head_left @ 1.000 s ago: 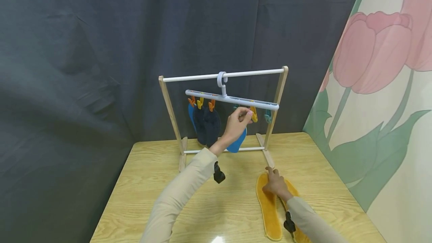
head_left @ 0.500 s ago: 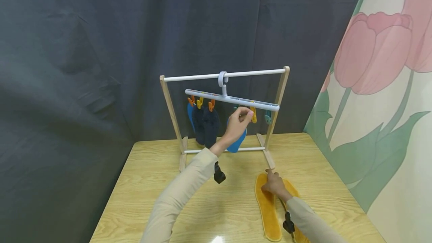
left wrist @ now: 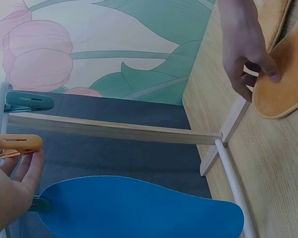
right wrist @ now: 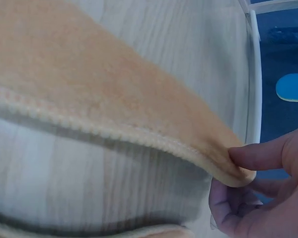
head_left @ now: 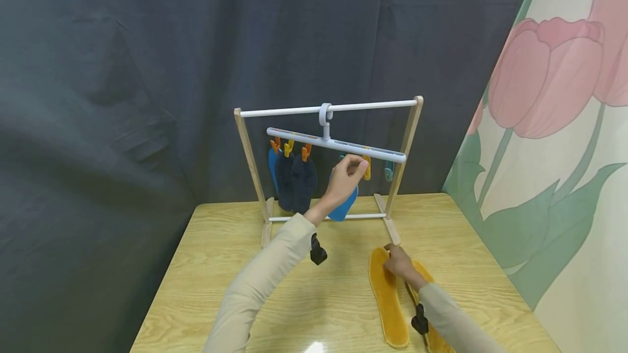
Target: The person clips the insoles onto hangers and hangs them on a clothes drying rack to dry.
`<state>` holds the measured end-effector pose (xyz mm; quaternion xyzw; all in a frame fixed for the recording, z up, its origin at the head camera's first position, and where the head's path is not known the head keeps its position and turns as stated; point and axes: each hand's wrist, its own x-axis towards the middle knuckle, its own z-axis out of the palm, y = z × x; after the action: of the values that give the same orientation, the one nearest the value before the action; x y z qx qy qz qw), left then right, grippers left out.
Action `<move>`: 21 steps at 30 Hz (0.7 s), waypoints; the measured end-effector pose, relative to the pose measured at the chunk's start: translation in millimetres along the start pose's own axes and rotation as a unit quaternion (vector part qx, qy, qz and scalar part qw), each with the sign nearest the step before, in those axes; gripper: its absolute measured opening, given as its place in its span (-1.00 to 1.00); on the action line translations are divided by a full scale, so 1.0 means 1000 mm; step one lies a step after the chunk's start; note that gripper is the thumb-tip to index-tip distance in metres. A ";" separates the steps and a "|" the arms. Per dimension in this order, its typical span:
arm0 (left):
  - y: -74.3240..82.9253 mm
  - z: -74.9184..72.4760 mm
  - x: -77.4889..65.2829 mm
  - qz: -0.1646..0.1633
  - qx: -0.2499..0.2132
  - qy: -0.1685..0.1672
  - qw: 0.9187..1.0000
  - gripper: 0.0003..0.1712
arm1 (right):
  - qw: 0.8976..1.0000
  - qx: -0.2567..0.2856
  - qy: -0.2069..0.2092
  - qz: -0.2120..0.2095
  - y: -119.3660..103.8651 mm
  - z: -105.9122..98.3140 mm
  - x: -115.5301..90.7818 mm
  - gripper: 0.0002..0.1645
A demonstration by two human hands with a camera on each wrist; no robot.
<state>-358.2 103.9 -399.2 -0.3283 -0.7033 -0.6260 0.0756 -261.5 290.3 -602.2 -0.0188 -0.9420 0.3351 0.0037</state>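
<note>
Up at the hanger (head_left: 343,145), my left hand (head_left: 343,180) pinches a yellow clothespin (left wrist: 21,143) that hangs from its bar. Beside it on the bar are a free teal clothespin (head_left: 389,171) and a blue insole (left wrist: 139,206) held by another teal clothespin (left wrist: 40,204). My right hand (head_left: 401,263) grips the far end of an orange fuzzy insole (head_left: 390,304), thumb on top and fingers beneath in the right wrist view. That end is lifted off the table, with the near end low over the wood. A second orange insole (head_left: 436,336) lies partly under my right forearm.
The hanger hooks onto the white top rail (head_left: 279,113) of a wooden rack (head_left: 249,162). On its left side, orange (head_left: 306,152) and yellow clothespins hold dark insoles (head_left: 304,184) and a blue one (head_left: 272,168). A dark curtain (head_left: 147,97) hangs behind the table (head_left: 221,277).
My right hand raises the far end of the orange insole slightly. The left hand stays on the yellow clothespin. The hanger's left end shifts a little left and up.
</note>
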 end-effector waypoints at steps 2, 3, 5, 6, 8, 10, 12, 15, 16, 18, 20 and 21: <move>0.000 0.001 0.000 0.004 0.005 0.003 1.000 -0.75 | 1.000 0.012 -0.002 -0.005 -0.001 -0.002 0.000 -0.42; 0.000 0.001 0.000 0.005 0.010 0.006 1.000 -0.75 | 1.000 0.018 -0.006 -0.007 -0.002 -0.004 0.000 -0.43; 0.001 0.002 -0.001 0.006 0.019 0.011 1.000 -0.76 | 0.999 0.032 -0.013 -0.009 -0.003 -0.005 -0.001 -0.45; 0.001 0.002 -0.001 0.007 0.023 0.014 1.000 -0.77 | 0.999 0.041 -0.016 -0.010 -0.004 -0.006 -0.001 -0.46; 0.001 0.002 -0.001 0.009 0.025 0.019 0.999 -0.78 | 0.998 0.052 -0.020 -0.014 -0.006 -0.007 -0.002 -0.48; 0.002 0.003 -0.001 0.010 0.024 0.019 0.999 -0.78 | 0.998 0.061 -0.020 -0.017 -0.009 -0.008 -0.002 -0.49; 0.002 0.003 -0.001 0.012 0.018 0.014 1.000 -0.79 | 0.997 0.067 -0.019 -0.022 -0.011 -0.009 -0.001 -0.50; 0.002 0.002 -0.002 0.008 0.016 -0.001 1.000 -0.78 | 0.997 0.069 -0.013 -0.031 -0.015 -0.010 0.001 -0.54; 0.002 0.001 -0.002 0.006 0.016 -0.006 1.000 -0.78 | 0.997 0.067 -0.011 -0.034 -0.016 -0.010 0.001 -0.55; 0.002 -0.001 -0.003 0.002 0.018 -0.017 1.000 -0.78 | 0.997 0.065 -0.006 -0.038 -0.017 -0.009 0.003 -0.57; 0.002 -0.004 -0.003 -0.001 0.020 -0.028 0.999 -0.76 | 0.997 0.067 0.000 -0.036 -0.019 -0.009 0.005 -0.59; 0.002 -0.005 -0.003 0.000 0.020 -0.032 0.999 -0.76 | 0.997 0.069 0.002 -0.036 -0.020 -0.009 0.005 -0.60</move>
<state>-356.6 98.7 -398.4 -0.3464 -0.7174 -0.6015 0.0597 -267.3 280.2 -582.6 0.0143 -0.9168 0.3986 0.0190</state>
